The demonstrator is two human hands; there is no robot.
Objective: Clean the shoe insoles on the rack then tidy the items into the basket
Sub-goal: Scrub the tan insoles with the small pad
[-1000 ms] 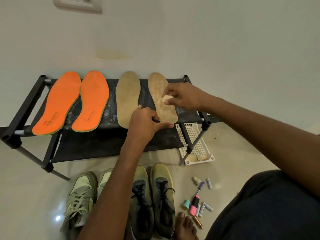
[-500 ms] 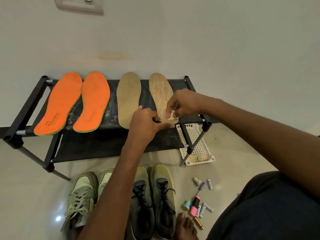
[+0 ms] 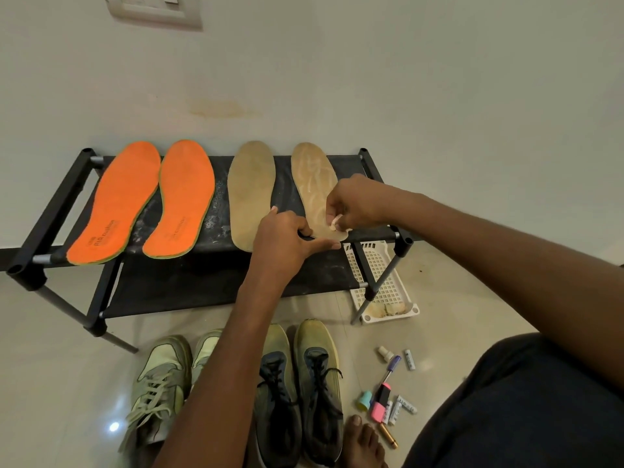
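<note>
From the head view, the black metal-and-fabric shoe rack (image 3: 50, 228) serves as the landmark: four insoles lie side by side on its top shelf, each with its long axis running from the rack's front rail back toward the wall. The pale tan insole streaked with whitish smears (image 3: 312, 177) is the one nearest the rack's right end, with a plain tan insole (image 3: 250, 184) just beside it toward the middle and two bright orange foam insoles (image 3: 125, 201) toward the rack's left end. The right hand (image 3: 354, 204) hovers over the heel part of the streaked insole, at the rack's front rail, its fingers curled and pinching a small whitish wad, which could be cloth or tissue (image 3: 335, 221), against the surface. The left hand (image 3: 287, 241) sits at the same front rail, fingers curled and pinching the heel edge of that insole to steady it. Both hands crowd the heel end, so the uncleaned or half-cleaned length stretches away from them toward the wall; I judge that the next wipe must travel along that axis, and the right hand is the nearer and better placed for it. The white perforated plastic basket (image 3: 381, 282) lies on the floor under the rack's right end, partly behind its leg, and small items, a pink marker (image 3: 380, 401) and batteries among them, lie scattered on the floor in front of the basket
</note>
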